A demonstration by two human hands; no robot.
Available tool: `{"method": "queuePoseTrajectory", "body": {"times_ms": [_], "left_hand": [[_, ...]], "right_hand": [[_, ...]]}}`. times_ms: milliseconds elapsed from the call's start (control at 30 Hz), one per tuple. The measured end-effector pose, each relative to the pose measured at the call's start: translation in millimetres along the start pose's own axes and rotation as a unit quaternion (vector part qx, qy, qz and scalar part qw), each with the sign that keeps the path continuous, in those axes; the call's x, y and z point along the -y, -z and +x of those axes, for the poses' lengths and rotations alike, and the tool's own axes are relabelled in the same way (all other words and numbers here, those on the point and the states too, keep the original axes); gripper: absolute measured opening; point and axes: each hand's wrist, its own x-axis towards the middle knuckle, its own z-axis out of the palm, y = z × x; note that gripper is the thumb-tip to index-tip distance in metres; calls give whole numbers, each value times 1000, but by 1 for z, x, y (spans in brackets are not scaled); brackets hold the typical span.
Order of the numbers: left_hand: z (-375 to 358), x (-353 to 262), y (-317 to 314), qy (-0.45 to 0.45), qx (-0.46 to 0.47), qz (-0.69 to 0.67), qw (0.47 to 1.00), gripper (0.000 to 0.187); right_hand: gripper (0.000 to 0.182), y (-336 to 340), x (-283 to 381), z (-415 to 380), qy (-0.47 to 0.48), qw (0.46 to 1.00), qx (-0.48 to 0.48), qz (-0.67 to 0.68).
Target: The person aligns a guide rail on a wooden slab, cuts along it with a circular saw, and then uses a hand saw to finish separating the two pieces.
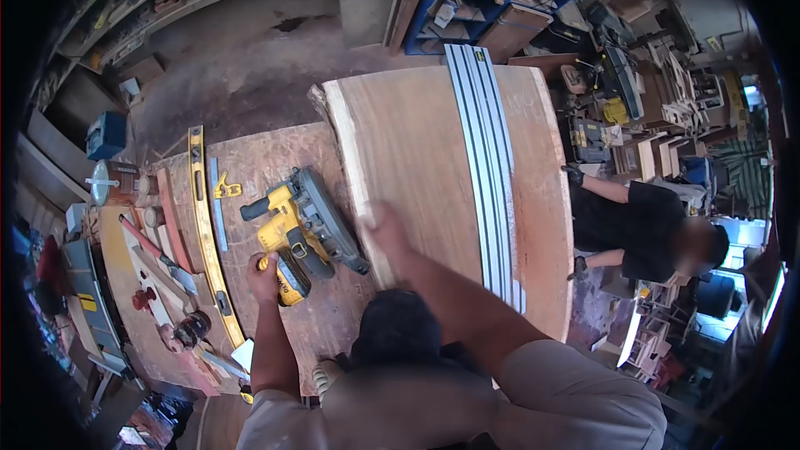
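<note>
A yellow and black cordless track saw point(283, 218) lies on the worn wooden workbench. At its near end is a black and yellow battery point(290, 283), and my left hand point(265, 275) is closed against that end. My right hand point(385, 229), smeared by motion, is at the pale live edge of a large wooden slab point(400, 133); its fingers cannot be made out. Lengthwise across the slab runs a silver guide rail point(486, 167), to the right of my right hand.
A yellow spirit level point(204, 225), a blue strip point(217, 204) and a small yellow tool point(225, 187) lie left of the saw. A handsaw point(171, 262) is farther left. Another person point(637, 221) in dark gloves stands at the slab's right edge. Blue shelving point(467, 0) stands behind.
</note>
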Motion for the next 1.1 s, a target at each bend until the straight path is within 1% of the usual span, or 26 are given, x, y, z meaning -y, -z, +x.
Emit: {"method": "queuePoseTrajectory", "body": {"times_ms": [33,67,133,167,200,233,267,300,333,367,400,433,467,533,567,600,667,733,767,833,867,900,967,1000,1067,1100], "left_hand": [[3,3,3,4,10,0,1000,34],[2,5,4,9,22,0,1000,34],[0,-3,4,-4,13,45,999,35],[-3,-11,3,-9,-2,82,997,36],[-6,-22,6,-10,14,88,996,38],[-7,-26,6,-4,20,69,997,42],[6,10,6,-69,5,88,994,45],[5,9,7,-65,6,117,991,35],[2,-5,7,30,12,111,993,45],[8,4,7,55,27,95,994,45],[5,1,6,10,6,120,993,44],[2,-5,5,1,1,133,991,43],[3,-6,6,-1,10,126,992,42],[3,-11,9,-3,17,166,986,46],[0,-23,9,51,30,167,984,50],[6,-8,10,46,17,193,980,53],[10,3,11,67,40,142,987,56],[9,0,10,84,55,105,989,57],[8,-2,11,33,39,133,990,57],[4,-12,12,37,45,132,990,58],[7,-5,12,50,52,94,993,59],[10,0,14,39,72,108,991,55],[27,34,23,-107,148,90,979,47],[33,26,37,-87,213,-36,972,39],[73,47,93,91,232,-115,962,40],[106,98,118,24,129,-60,990,45]], "right_hand": [[55,26,-18,8,-93,992,17,-82],[62,39,-51,11,-84,971,72,-213],[69,69,-70,14,-210,916,233,-250],[73,66,-106,13,-168,878,336,-295],[78,52,-141,6,-117,826,438,-335],[81,45,-147,-14,-145,853,384,-322],[84,41,-149,-29,-175,876,330,-306],[88,42,-152,-34,-168,889,320,-280],[92,46,-151,-40,-169,902,305,-253],[92,51,-142,-41,-163,902,318,-243],[95,58,-129,-40,-174,898,320,-245],[97,62,-121,-37,-182,895,323,-249],[97,63,-117,-36,-166,894,339,-243],[103,64,-114,-32,-195,887,342,-240],[103,62,-117,-30,-173,887,357,-237],[104,60,-126,-32,-169,894,344,-232],[105,60,-125,-32,-164,902,331,-225],[106,65,-105,-33,-196,891,333,-240],[106,61,-106,-39,-197,888,338,-240],[111,55,-112,-38,-192,901,302,-247],[111,50,-113,-36,-192,900,299,-253],[115,44,-118,-40,-196,901,284,-262],[118,33,-120,-33,-197,902,264,-279],[120,28,-121,-33,-196,905,241,-292],[121,32,-121,-50,-199,894,243,-319],[123,30,-119,-43,-192,896,234,-326]]}}
